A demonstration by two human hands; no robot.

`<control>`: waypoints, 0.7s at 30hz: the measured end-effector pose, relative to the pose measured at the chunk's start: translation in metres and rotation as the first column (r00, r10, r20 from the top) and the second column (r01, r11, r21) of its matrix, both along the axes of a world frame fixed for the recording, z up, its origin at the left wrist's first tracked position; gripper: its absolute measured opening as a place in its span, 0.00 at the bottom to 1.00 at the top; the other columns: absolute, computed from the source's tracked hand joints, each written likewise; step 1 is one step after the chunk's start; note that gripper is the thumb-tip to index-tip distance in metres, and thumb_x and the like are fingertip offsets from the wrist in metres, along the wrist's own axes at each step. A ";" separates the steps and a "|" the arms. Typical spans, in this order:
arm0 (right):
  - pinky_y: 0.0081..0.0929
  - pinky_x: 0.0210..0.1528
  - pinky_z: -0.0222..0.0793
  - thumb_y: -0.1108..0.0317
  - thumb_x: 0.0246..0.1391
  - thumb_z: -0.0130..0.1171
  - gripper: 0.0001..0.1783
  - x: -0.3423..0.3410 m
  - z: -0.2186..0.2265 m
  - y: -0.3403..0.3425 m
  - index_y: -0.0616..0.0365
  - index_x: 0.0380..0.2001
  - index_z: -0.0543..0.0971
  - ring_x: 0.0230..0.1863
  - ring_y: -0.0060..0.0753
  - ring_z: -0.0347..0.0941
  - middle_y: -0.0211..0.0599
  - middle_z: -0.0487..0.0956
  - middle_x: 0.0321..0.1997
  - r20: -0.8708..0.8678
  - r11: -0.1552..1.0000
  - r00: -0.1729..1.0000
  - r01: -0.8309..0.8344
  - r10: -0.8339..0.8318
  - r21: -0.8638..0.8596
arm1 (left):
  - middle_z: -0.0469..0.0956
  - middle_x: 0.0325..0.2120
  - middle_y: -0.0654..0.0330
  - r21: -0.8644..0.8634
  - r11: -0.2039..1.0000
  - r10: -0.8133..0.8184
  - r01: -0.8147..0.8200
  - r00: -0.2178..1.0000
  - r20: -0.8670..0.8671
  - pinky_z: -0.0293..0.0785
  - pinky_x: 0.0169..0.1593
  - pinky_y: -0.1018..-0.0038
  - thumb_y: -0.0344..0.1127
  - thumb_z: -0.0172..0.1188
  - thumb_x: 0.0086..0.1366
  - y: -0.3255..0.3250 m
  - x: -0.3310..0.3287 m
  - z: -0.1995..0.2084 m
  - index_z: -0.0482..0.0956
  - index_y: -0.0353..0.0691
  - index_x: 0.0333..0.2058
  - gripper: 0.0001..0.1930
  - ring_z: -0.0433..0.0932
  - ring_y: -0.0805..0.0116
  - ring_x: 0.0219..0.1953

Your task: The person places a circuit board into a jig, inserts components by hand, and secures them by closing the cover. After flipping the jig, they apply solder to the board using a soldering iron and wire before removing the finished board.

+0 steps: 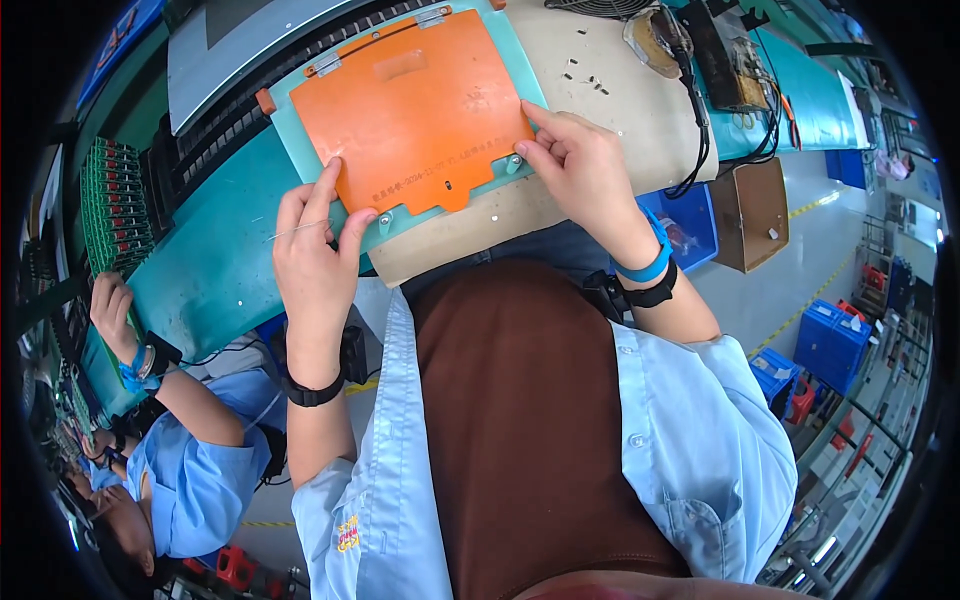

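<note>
An orange hinged cover plate (420, 110) lies flat over a light green fixture board (292, 140) on the bench in front of me. Metal hinges join the cover at its far edge. My left hand (318, 235) grips the near left corner, index finger on the orange edge and thumb beside a small metal-topped post (386, 222). At the near right corner, my right hand (588, 170) has its index finger on the side edge and its thumb beside another post (514, 162). Whatever is under the cover is hidden.
Beige sheet (640, 125) lies under the fixture; small dark parts (590, 80) are scattered there. Right are a black device (725, 60) with cables, a blue bin (690, 225) and a cardboard box (755, 215). At left, a co-worker's hand (115, 310) is near green circuit boards (112, 205).
</note>
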State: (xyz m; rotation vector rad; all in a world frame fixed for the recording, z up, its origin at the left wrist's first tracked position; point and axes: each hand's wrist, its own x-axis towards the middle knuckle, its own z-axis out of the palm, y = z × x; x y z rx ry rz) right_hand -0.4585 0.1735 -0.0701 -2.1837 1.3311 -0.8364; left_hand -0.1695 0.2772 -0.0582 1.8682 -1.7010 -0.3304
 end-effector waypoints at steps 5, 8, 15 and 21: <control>0.24 0.27 0.69 0.74 0.56 0.73 0.23 -0.001 -0.003 -0.001 0.62 0.56 0.85 0.20 0.23 0.70 0.35 0.79 0.28 -0.028 1.000 1.000 0.011 -0.011 -0.030 | 0.80 0.42 0.57 0.020 1.000 0.001 -0.001 1.000 -0.017 0.77 0.34 0.68 0.37 0.78 0.59 -0.005 -0.002 -0.003 0.80 0.47 0.64 0.33 0.75 0.67 0.29; 0.26 0.29 0.71 0.74 0.57 0.72 0.22 0.001 -0.003 -0.004 0.60 0.56 0.85 0.22 0.26 0.72 0.36 0.79 0.28 -0.018 0.999 1.000 0.011 -0.012 -0.038 | 0.80 0.42 0.57 0.033 0.999 0.007 -0.007 1.000 -0.020 0.77 0.35 0.68 0.37 0.78 0.58 -0.008 0.001 0.003 0.81 0.47 0.64 0.33 0.76 0.65 0.31; 0.37 0.39 0.78 0.74 0.58 0.70 0.26 0.011 0.021 0.007 0.53 0.61 0.81 0.35 0.44 0.82 0.43 0.82 0.37 -0.154 0.996 0.984 -0.087 0.089 0.021 | 0.79 0.46 0.54 -0.053 0.997 -0.059 0.058 0.998 -0.014 0.81 0.47 0.59 0.39 0.76 0.59 -0.009 0.014 -0.003 0.81 0.46 0.60 0.30 0.81 0.48 0.47; 0.42 0.41 0.79 0.74 0.63 0.63 0.22 0.017 0.021 0.011 0.53 0.60 0.79 0.40 0.54 0.84 0.51 0.85 0.44 -0.308 0.958 0.934 -0.238 0.180 -0.160 | 0.76 0.45 0.57 -0.055 0.998 -0.004 0.002 0.999 -0.044 0.83 0.45 0.60 0.42 0.75 0.58 0.005 0.004 0.001 0.80 0.49 0.61 0.31 0.82 0.53 0.46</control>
